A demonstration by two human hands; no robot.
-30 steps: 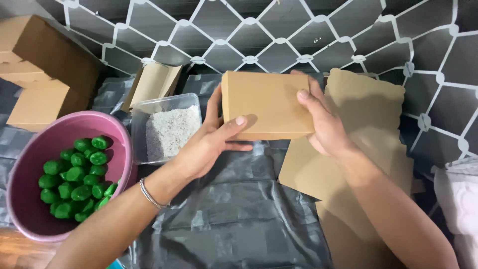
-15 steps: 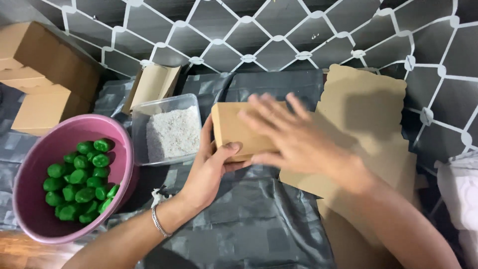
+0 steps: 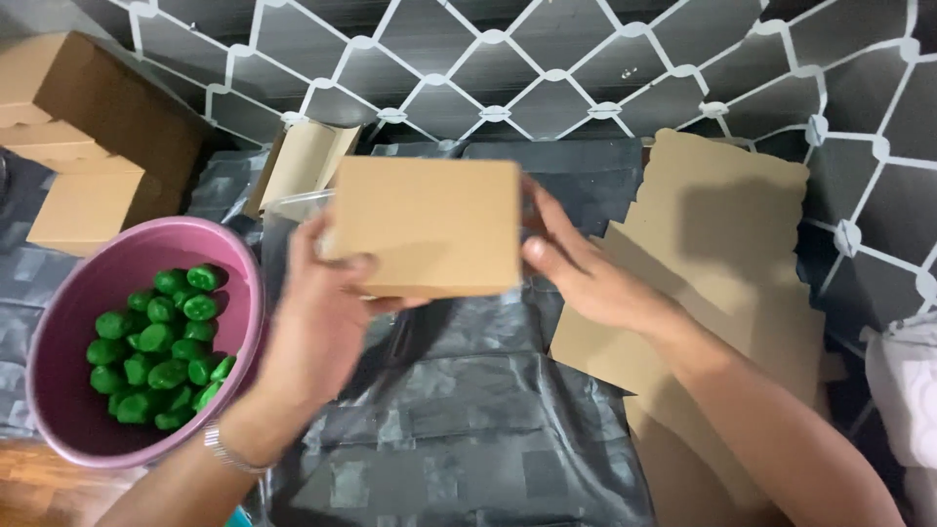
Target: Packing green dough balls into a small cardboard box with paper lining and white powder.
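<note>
Box [image 3: 427,224] sits between my hands above the table's middle: my left hand [image 3: 317,322] grips its lower left corner, my right hand [image 3: 586,278] clasps its right edge.

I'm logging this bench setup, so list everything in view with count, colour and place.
box: one, brown cardboard, held up at centre between both hands
bowl: one, pink, at left on the sheet
green pieces: many, small and rounded, inside the bowl
clear tub: one, mostly hidden behind the box
folded boxes: a few, brown, stacked far left
small carton: one, brown, leaning by the wall
flat cardboard: several sheets, brown, piled at right
sheet: one, dark grey plastic, covering the table
wall: grey with white lattice pattern
white cloth: one, right edge
bracelet: one, silver, left wrist
left hand: grips box's left side
right hand: grips box's right side
</note>
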